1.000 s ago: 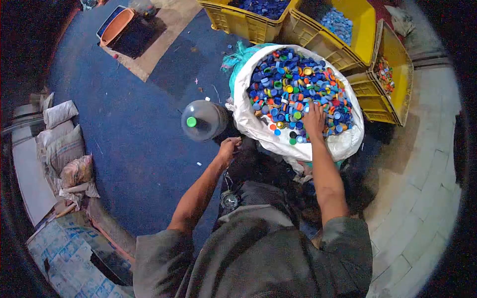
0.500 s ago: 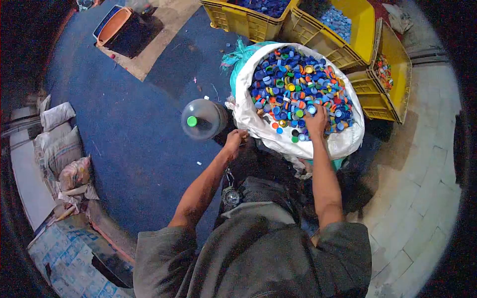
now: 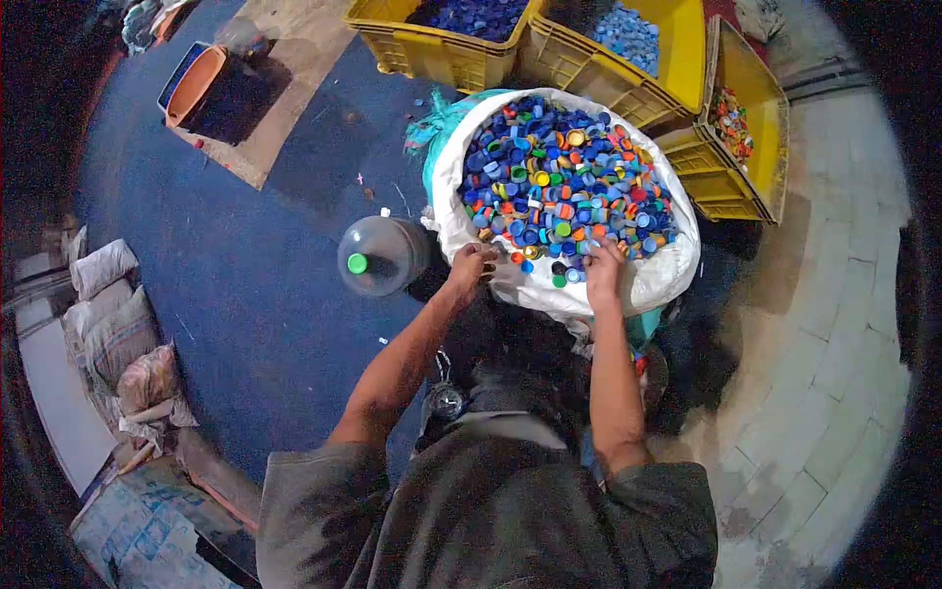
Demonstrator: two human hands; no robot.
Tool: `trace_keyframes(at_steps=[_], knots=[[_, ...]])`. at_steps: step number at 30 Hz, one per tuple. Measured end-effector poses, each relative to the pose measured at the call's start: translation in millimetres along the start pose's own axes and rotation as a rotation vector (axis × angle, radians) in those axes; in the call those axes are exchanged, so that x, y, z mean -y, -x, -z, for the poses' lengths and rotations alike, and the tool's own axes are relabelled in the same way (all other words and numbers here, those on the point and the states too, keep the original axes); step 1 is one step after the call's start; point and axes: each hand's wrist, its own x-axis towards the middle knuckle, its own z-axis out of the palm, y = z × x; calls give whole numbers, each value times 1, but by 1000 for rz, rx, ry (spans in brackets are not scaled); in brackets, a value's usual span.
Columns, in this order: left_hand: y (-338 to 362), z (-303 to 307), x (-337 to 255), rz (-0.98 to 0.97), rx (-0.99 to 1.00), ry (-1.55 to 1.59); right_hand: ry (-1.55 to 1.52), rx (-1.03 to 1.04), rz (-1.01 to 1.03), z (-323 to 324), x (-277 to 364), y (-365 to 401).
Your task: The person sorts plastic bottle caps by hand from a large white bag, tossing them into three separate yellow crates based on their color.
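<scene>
A white sack (image 3: 677, 265) stands open in front of me, filled with bottle caps (image 3: 589, 177) in blue, orange, green, yellow and other colours. My left hand (image 3: 473, 265) is at the sack's near left rim, fingers curled together; what they hold, if anything, is too small to name. Over the near edge of the caps is my right hand (image 3: 604, 267), its fingers bent around something small that I cannot make out. A few loose caps, among them a green one (image 3: 559, 281), lie on the white cloth between the hands.
Left of the sack is a clear round container with a green cap (image 3: 357, 263). Yellow crates (image 3: 451, 59) with sorted caps stand behind and to the right. An orange tub (image 3: 196, 86) is at the far left, and stuffed sacks (image 3: 123, 319) lie at the left wall.
My right hand has drawn back from the caps toward the sack's near edge. My left hand has moved slightly up onto the rim. The whole view has shifted a little.
</scene>
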Motion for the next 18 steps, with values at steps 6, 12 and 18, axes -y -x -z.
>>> trace_keyframes(at_steps=[6, 12, 18], knots=[[-12, -40, -9, -215, -72, -149, -705, 50, -215, 3, 21, 29], [-71, -67, -1, -634, -1, -230, -663, -68, -314, 29, 16, 50], [-79, -96, -30, -994, -250, -860, -662, 3, -322, 46, 9, 70]])
